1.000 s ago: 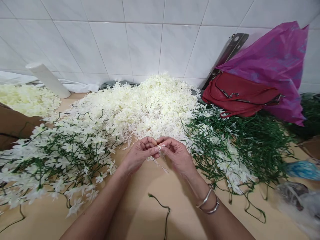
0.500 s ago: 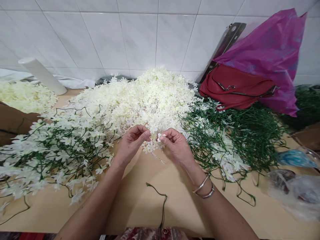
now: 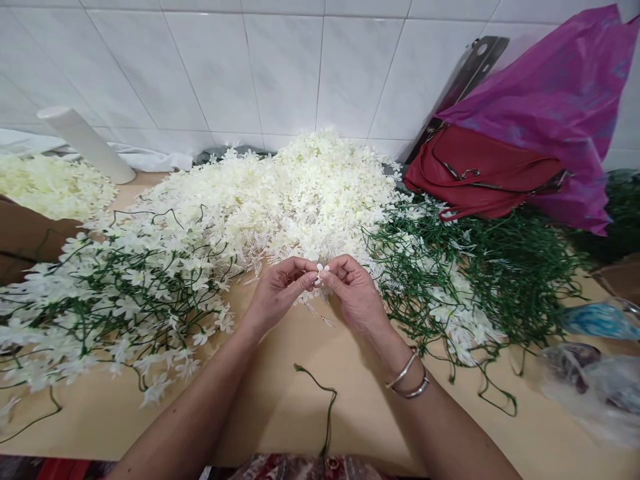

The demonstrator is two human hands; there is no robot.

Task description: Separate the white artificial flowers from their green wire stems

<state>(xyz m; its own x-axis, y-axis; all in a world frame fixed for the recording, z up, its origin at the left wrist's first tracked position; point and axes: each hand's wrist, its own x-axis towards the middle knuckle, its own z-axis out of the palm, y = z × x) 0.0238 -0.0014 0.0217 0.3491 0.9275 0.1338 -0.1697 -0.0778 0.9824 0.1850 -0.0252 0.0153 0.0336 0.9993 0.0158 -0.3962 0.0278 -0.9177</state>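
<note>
Thumb and fingers of my right hand (image 3: pixel 353 287) pinch a small white artificial flower (image 3: pixel 321 269) in front of me. My left hand (image 3: pixel 285 287) is closed too, its fingertips meeting the same flower from the left. Behind both hands rises a large heap of loose cream-white flower heads (image 3: pixel 300 193). A single green wire stem (image 3: pixel 325 388) lies on the table (image 3: pixel 270 413) between my forearms. To the left are white flowers on green stems (image 3: pixel 130 287); to the right spreads a tangle of green stems (image 3: pixel 510 267).
A red handbag (image 3: pixel 490 173) and a purple plastic bag (image 3: pixel 555 107) lean at the back right by a metal bar (image 3: pixel 465 87). A white roll (image 3: pixel 87 143) stands tilted at the back left. Clear plastic bags (image 3: pixel 600 387) lie at the right edge.
My left hand has moved right and now touches the flower held by my right hand. The view has shifted slightly. The single stem lies as before.
</note>
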